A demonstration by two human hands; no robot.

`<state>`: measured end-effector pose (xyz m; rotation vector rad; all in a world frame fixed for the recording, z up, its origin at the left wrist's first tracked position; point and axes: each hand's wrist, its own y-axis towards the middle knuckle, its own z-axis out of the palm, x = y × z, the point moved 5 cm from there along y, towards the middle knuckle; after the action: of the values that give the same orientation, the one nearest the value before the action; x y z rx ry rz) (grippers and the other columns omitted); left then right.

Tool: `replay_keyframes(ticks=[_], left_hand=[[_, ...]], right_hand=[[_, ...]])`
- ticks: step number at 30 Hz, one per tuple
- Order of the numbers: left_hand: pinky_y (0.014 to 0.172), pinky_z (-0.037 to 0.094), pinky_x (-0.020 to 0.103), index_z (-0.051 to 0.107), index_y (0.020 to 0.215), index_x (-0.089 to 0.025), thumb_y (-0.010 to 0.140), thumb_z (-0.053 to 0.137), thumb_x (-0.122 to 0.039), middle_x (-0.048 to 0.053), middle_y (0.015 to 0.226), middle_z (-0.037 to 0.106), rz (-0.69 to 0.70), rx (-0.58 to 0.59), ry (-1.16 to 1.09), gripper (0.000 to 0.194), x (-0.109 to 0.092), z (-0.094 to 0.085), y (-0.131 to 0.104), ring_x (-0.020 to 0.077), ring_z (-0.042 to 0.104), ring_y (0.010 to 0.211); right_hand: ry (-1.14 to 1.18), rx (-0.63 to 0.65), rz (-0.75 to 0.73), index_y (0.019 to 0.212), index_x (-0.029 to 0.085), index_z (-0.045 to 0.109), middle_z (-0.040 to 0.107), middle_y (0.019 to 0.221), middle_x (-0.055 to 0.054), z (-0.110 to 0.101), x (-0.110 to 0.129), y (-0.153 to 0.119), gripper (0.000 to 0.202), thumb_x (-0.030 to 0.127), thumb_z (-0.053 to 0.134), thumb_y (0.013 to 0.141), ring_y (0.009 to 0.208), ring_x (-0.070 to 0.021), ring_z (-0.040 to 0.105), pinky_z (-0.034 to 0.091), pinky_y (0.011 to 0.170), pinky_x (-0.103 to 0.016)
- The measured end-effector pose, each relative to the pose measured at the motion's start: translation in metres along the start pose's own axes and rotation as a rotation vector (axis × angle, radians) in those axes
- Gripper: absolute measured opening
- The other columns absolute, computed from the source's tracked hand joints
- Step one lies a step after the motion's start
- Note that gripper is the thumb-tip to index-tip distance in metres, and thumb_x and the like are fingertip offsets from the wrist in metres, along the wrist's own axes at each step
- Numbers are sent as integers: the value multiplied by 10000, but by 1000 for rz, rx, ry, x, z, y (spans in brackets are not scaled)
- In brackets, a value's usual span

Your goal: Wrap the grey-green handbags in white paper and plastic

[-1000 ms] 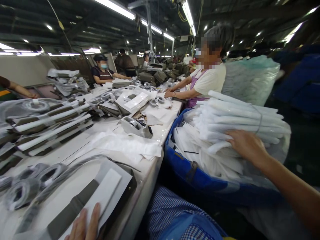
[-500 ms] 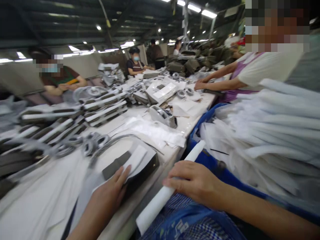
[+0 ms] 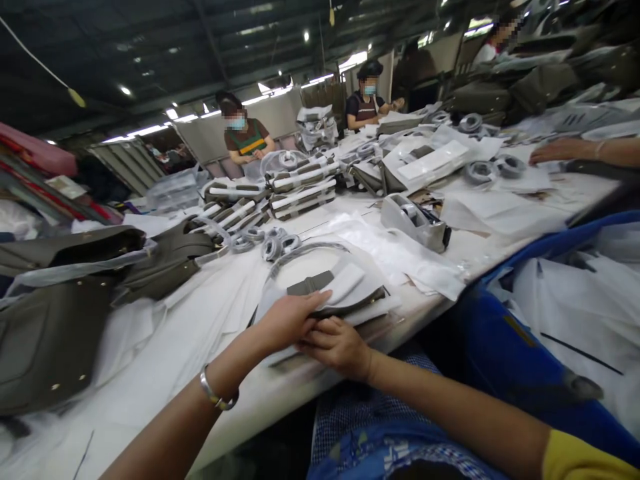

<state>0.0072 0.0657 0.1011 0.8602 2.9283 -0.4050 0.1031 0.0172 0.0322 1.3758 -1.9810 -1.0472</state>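
Observation:
On the near edge of the table lies a dark olive handbag [image 3: 310, 283], covered in part by white wrapping sheet, with a folded white strip [image 3: 346, 283] on top and a strap looped behind it. My left hand [image 3: 293, 320], with a bracelet at the wrist, is closed on the bag's near edge, thumb on top. Close under it my right hand [image 3: 340, 347] has its fingers bent together against the front edge. What those fingers pinch is hidden. A white layer shows beneath the bag's right end.
A tape dispenser [image 3: 415, 223] stands behind the bag. Grey rolled straps [image 3: 280, 245] and stacked wrapped olive pieces [image 3: 303, 193] are at back left. Olive bags [image 3: 60, 320] lie left. A blue bin [image 3: 520, 333] of white sheets stands right. A co-worker's hand [image 3: 560, 151] rests on the table.
My right hand has moved left from the bin side to the bag's front edge. The white roll it held no longer shows in it. The view has swung left.

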Motion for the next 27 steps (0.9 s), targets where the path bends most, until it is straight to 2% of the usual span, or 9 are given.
replay_keyframes(ticks=[2,5,9,13,16,18,20,24,27], left_hand=[[1015,496,387,400,1492,-219,849,501,-108,99,1432,560,-11,-15,-27,660,1,1,-1,253,610,1231],[1068,458,394,374,1505,-203,819,490,-92,105,1495,487,31,-76,-91,705,2,6,-8,246,544,1308],[1138,386,390,313,1532,-213,792,545,-128,104,1563,388,82,-160,-182,780,3,17,-21,230,417,1411],[1129,404,434,288,1540,-268,807,585,-146,111,1587,349,29,-244,-173,800,0,32,-29,259,379,1434],[1118,417,477,289,1537,-279,804,588,-85,129,1603,311,-20,-291,-98,815,-5,45,-30,294,383,1430],[1125,408,491,296,1533,-267,837,572,-78,142,1601,310,-22,-334,-55,772,-9,51,-30,302,377,1432],[1139,392,490,299,1531,-254,864,551,-75,153,1594,320,-12,-373,-23,735,-13,54,-29,300,363,1439],[1147,378,495,295,1530,-242,871,511,-43,163,1591,322,-25,-396,20,721,-17,56,-29,297,349,1445],[1148,373,494,297,1528,-242,875,469,-26,160,1591,322,-52,-398,41,709,-19,55,-29,294,341,1450]], right_hand=[[90,-53,-67,1151,181,699,740,1090,-39,-3,-3,-2,228,158,567,966,981,-175,611,519,826,-316],[260,-6,-102,1071,138,711,733,1069,-67,-5,-9,-5,182,135,569,958,1050,-184,612,536,906,-317],[461,44,-100,972,142,714,739,1004,-60,-7,-13,-8,205,113,511,968,993,-174,615,551,877,-301],[546,64,-119,912,151,712,752,936,-43,-21,-13,-8,291,8,461,884,910,-171,610,563,828,-293],[416,87,-77,1031,155,708,754,1054,-56,-53,-20,-13,285,36,490,892,958,-172,618,568,849,-305],[222,132,-33,1226,182,653,718,1204,-57,-78,-32,-19,365,56,494,922,1110,-185,605,525,982,-369],[26,235,20,1404,222,528,611,1385,-67,-95,-51,-25,488,90,525,934,1315,-222,503,410,1122,-465],[-130,449,125,1545,263,310,355,1585,-83,-102,-91,-26,776,117,634,856,1489,-321,241,216,1199,-607],[-53,559,106,1560,311,255,351,1589,-46,-96,-105,-20,890,55,627,793,1488,-308,245,187,1210,-605]])
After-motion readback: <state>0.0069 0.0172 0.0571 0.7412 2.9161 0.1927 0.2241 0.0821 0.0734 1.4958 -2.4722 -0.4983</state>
